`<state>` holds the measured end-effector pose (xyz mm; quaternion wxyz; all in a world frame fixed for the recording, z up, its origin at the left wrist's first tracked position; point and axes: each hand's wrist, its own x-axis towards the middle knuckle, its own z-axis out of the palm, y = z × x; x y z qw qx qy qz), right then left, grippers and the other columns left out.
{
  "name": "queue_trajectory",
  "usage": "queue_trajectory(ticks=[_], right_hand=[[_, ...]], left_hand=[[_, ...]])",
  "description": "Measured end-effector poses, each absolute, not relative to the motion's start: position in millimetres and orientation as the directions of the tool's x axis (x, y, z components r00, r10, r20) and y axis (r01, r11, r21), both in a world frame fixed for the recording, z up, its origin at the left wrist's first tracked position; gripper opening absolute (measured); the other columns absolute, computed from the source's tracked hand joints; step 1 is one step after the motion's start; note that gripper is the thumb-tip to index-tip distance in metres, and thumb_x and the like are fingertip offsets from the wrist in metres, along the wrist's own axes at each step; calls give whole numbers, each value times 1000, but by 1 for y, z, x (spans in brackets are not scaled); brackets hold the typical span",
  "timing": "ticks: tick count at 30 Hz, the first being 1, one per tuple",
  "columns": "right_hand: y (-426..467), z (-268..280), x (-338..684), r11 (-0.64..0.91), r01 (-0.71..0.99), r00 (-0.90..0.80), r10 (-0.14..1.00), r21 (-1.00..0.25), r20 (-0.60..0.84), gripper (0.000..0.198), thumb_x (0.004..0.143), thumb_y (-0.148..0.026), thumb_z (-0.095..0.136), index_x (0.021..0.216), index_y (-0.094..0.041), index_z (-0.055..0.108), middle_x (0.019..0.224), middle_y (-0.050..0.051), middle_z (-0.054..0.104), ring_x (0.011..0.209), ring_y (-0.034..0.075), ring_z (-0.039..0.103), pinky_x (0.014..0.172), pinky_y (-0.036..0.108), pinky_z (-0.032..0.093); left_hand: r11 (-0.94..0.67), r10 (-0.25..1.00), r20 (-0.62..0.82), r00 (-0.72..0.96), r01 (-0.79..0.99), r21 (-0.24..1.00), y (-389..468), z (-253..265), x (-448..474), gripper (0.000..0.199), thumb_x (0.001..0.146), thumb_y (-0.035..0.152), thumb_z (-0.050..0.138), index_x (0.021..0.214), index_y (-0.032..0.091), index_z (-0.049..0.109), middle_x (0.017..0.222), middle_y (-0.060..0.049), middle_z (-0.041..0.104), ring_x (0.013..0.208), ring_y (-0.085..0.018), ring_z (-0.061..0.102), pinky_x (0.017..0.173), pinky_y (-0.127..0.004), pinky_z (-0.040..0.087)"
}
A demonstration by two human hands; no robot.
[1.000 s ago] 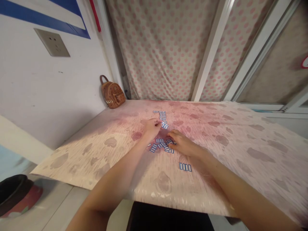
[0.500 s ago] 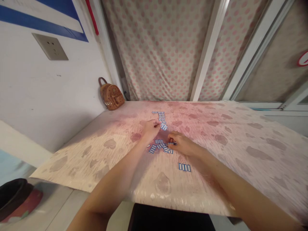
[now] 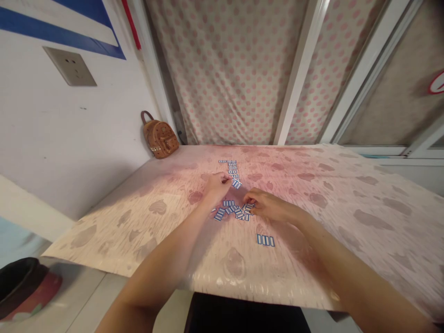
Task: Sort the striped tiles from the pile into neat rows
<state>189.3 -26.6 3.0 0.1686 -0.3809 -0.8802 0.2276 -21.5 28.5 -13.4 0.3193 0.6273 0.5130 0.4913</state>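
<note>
Pinched in the fingertips of my left hand (image 3: pixel 218 185) is a small blue-and-white card (image 3: pixel 236 183), just at the near end of a column of similar cards (image 3: pixel 232 167). My right hand (image 3: pixel 262 203) has its fingers closed on another blue-and-white card (image 3: pixel 249 207), whose striped face shows. Below and left of that hand, several loose cards (image 3: pixel 229 209) lie in an overlapping pile. A separate card or set of striped pieces (image 3: pixel 265 240) rests nearer the table's front edge. What is printed on them is too small to read.
The table (image 3: pixel 298 273) wears a pinkish patterned cover. A brown mini backpack (image 3: pixel 161 138) leans against the wall at the back left. Behind the table hangs a dotted curtain (image 3: pixel 229 69). A dark pot-like container (image 3: pixel 24 286) stands at the lower left.
The card at my right hand was seen nearly edge-on and now shows its striped face. That hand has shifted slightly. My left hand keeps its place with its card.
</note>
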Motion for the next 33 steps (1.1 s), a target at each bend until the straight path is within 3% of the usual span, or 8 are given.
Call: queue_trajectory(ticks=[8, 16, 25, 33], right_hand=[[-27, 2, 187, 588, 665, -605, 786, -461, 129, 16, 73, -13, 62, 87, -19, 59, 96, 6, 57, 89, 20, 55, 75, 30, 43], [-22, -6, 186, 526, 741, -523, 842, -418, 132, 22, 71, -27, 71, 87, -18, 58, 93, 7, 58, 86, 22, 55, 74, 31, 42], [-21, -8, 186, 516, 729, -519, 845, -449, 129, 22, 71, -26, 69, 78, -19, 49, 87, 5, 57, 78, 19, 51, 65, 29, 36], [-24, -6, 186, 488, 689, -529, 844, -536, 88, 20, 75, -23, 65, 86, -20, 48, 81, 2, 59, 71, 17, 52, 59, 28, 33]], left_hand=[[-279, 956, 293, 14, 353, 893, 30, -17, -20, 13, 78, 13, 61, 84, 15, 71, 83, -5, 73, 73, -15, 68, 66, -24, 50], [-287, 953, 304, 14, 375, 881, 24, -10, -19, 12, 77, 11, 60, 81, 14, 71, 82, -5, 73, 74, -15, 67, 70, -24, 49], [-275, 955, 296, 12, 404, 873, 23, -10, -19, 11, 78, 13, 61, 82, 15, 71, 83, -5, 74, 74, -15, 67, 68, -24, 48], [-284, 954, 300, 20, 386, 878, 21, -8, -19, 9, 77, 15, 62, 81, 16, 70, 82, -5, 73, 75, -15, 67, 68, -24, 48]])
